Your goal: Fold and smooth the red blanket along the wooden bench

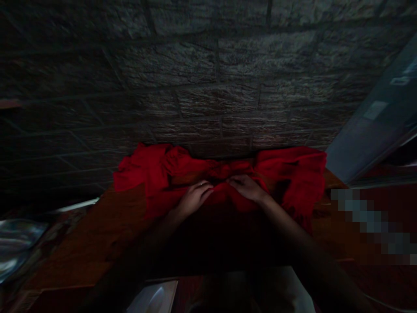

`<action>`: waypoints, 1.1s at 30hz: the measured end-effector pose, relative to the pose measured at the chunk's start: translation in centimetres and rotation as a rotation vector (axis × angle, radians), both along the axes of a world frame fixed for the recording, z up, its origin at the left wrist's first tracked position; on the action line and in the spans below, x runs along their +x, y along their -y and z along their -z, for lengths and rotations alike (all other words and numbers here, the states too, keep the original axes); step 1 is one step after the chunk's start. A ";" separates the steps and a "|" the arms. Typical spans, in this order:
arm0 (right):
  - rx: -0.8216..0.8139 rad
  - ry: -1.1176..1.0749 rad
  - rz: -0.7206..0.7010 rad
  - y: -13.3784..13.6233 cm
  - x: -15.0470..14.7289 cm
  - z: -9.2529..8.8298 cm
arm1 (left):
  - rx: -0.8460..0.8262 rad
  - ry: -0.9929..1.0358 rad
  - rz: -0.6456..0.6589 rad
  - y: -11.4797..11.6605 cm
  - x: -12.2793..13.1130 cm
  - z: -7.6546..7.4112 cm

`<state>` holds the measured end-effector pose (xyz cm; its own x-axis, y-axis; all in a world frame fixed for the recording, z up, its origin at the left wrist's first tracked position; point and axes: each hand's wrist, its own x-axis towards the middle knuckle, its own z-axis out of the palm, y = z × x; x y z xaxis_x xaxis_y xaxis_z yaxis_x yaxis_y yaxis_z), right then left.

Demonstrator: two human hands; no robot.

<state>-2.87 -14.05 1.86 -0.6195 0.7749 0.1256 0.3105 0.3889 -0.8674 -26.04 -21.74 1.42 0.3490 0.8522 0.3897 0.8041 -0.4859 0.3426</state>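
A red garment (156,163) lies spread and rumpled over a wooden table, with bunched parts like sleeves out to the left and right. My left hand (194,199), a ring on one finger, has its fingers bent and closed on the cloth near the middle. Just to the right, my right hand (246,187) pinches the same garment with its fingertips. A short stretch of red cloth shows between the two hands. Deep shadow hides the part of the garment nearest me.
The wooden table (94,234) stands against a dark block wall (208,100). A pale grey panel (365,117) rises at the right. Shiny plastic-like material (18,243) lies at the left. Below the front edge is a pale flat object (154,298).
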 end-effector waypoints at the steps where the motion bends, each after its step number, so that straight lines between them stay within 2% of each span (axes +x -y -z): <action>1: -0.014 -0.018 0.000 0.0 0.1 0.0 | 0.020 0.020 0.008 0.1 -0.1 -0.1; 5: -0.043 -0.068 0.066 -0.2 0.5 -0.5 | 0.098 0.096 -0.018 0.8 -0.2 -0.8; 8: -0.013 -0.136 0.222 -0.7 0.9 -1.0 | 0.121 0.085 -0.059 1.8 0.2 -1.4; 10: 0.029 -0.230 0.395 -1.2 1.4 -1.4 | 0.104 0.027 -0.003 2.5 0.8 -1.7; 13: 0.111 -0.375 0.657 -2.1 2.5 -1.7 | -0.005 -0.134 0.147 3.2 1.5 -1.9; 16: 0.123 -0.444 0.781 -2.8 3.4 -1.7 | -0.086 -0.215 0.204 3.0 1.6 -1.8; 18: 0.083 -0.455 0.765 -3.0 3.5 -1.5 | -0.060 -0.179 0.155 2.6 1.3 -1.4; 22: -0.029 -0.465 0.593 -2.2 2.2 -1.4 | 0.050 -0.108 0.013 1.6 0.7 -0.8; 27: -0.147 -0.330 0.344 -0.1 1.0 -2.3 | 0.058 -0.178 0.067 0.7 0.2 -0.4; 30: -0.177 -0.218 0.140 0.5 1.3 -2.5 | 0.045 -0.187 0.011 0.5 -0.4 0.1; 33: -0.135 -0.155 -0.004 0.5 1.8 -2.0 | 0.059 -0.167 -0.052 0.4 -0.6 0.4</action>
<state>-1.12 -14.51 3.81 -0.6038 0.7888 0.1149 0.1681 0.2669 -0.9490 -26.61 -22.14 1.02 0.3686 0.8482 0.3803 0.8721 -0.4572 0.1744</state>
